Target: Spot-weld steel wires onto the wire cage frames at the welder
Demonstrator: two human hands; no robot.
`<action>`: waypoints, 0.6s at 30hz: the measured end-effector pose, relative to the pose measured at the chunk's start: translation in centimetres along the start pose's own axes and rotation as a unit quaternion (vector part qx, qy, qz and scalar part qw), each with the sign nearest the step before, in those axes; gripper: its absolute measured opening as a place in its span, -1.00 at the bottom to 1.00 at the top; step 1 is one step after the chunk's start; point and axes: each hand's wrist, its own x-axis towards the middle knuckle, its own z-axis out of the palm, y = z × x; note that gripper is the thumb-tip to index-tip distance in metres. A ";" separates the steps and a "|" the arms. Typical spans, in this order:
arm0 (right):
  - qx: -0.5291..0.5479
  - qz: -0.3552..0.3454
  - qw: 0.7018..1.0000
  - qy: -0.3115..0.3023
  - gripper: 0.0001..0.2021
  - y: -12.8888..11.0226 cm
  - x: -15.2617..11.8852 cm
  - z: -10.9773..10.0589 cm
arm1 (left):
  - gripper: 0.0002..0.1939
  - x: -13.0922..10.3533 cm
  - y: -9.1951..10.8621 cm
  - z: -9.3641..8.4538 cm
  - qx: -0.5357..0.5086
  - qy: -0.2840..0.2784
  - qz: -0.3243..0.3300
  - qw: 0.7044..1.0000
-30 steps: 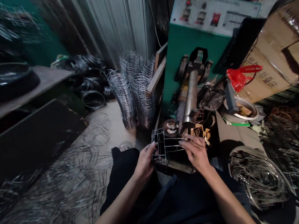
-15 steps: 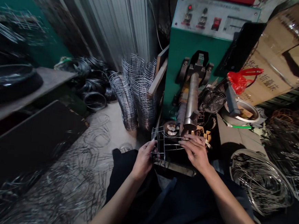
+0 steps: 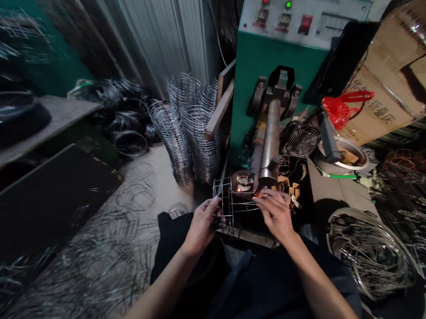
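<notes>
My left hand (image 3: 202, 223) is closed on the left end of a small wire frame (image 3: 228, 202), made of thin metal rods with a ring-like end. My right hand (image 3: 277, 212) pinches the frame's right end, right under the tip of a spot welder (image 3: 271, 144). An orange glow shows at the fingertips, where the wire meets the welder's electrode. The exact contact point is partly hidden by the fingers. On the welder's panel (image 3: 271, 29) a red and a green lamp are lit.
Stacks of wire rings (image 3: 172, 141) stand left of the welder. Loose wire pieces (image 3: 90, 268) cover the floor at left. At right are a basin of wire parts (image 3: 371, 255), a metal bowl (image 3: 340, 159), a red plastic bag (image 3: 344, 108) and a cardboard box (image 3: 399, 85).
The green lamp has come on, and an orange glow with a spark has appeared at the welder tip. Both hands keep their hold on the wire frame. The view has shifted slightly.
</notes>
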 end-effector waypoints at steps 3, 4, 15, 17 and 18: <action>0.020 0.033 0.999 0.008 -0.89 0.6 -0.3 -0.7 | -0.48 -1.0 0.5 -0.1 0.032 -0.022 0.002 0.999; 0.034 0.046 0.998 0.006 -0.90 0.8 -0.3 -1.0 | -0.44 -1.2 0.5 -0.1 0.042 -0.027 0.002 0.999; 0.123 0.087 0.988 -0.027 -0.85 2.4 -0.5 -2.7 | -0.39 -1.3 -1.5 0.3 0.046 -0.001 0.057 0.997; 0.112 0.081 0.990 -0.019 -0.84 2.6 -0.5 -2.5 | -0.39 -1.4 -1.4 0.5 0.049 -0.001 0.063 0.997; 0.110 0.084 0.990 -0.016 -0.83 2.7 -0.5 -2.5 | -0.40 -1.4 -1.3 0.5 0.053 -0.003 0.065 0.996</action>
